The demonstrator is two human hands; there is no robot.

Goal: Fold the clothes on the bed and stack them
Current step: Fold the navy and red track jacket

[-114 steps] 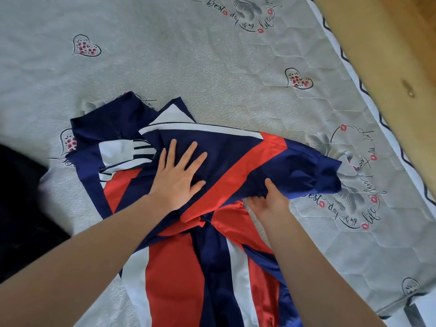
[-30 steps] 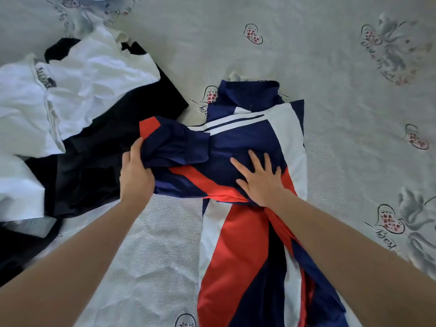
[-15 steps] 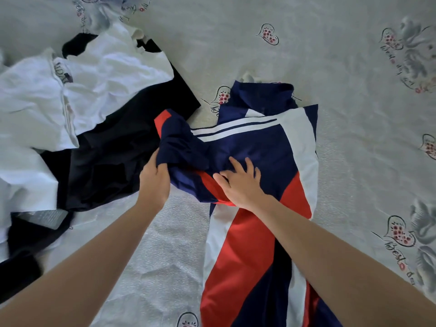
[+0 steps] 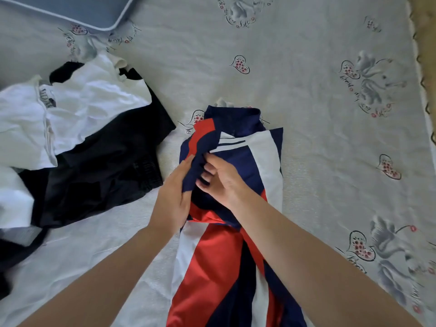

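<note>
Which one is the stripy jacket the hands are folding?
Start at the grey flowery bedsheet. Left of the middle is a heap of white clothes over black clothes. The jacket lies right of it under both hands, the only thing in navy, red and white.

My left hand and my right hand meet in front of me, both arms stretched forward, fingers curled and pinching.
</note>
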